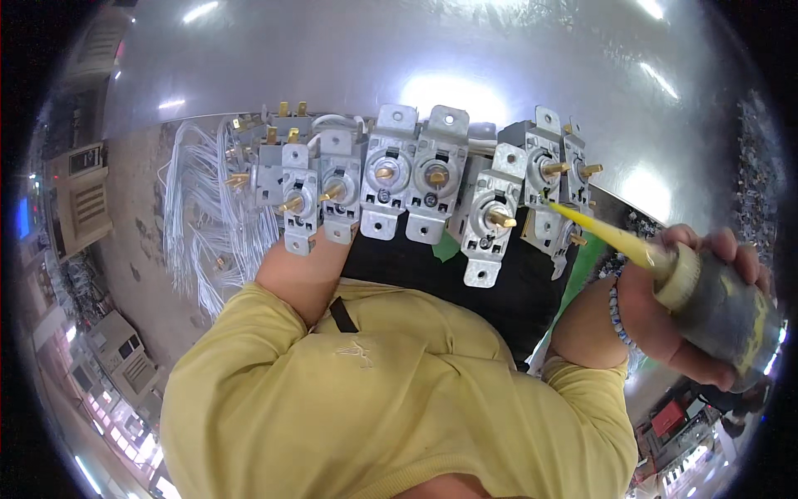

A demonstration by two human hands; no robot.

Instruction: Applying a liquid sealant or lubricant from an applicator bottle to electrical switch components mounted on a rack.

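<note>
The right hand [665,308] fingers [731,249] are wrapping tight around a bottle [723,312]; its yellow nozzle [607,237] is pointing up-left to the switches [432,183] on the table [332,58]. The left hand is hiding under the row, so its grip is unclear.

Metal switch units [432,179] crowding table edge, steel tabletop [374,58] open beyond
</note>
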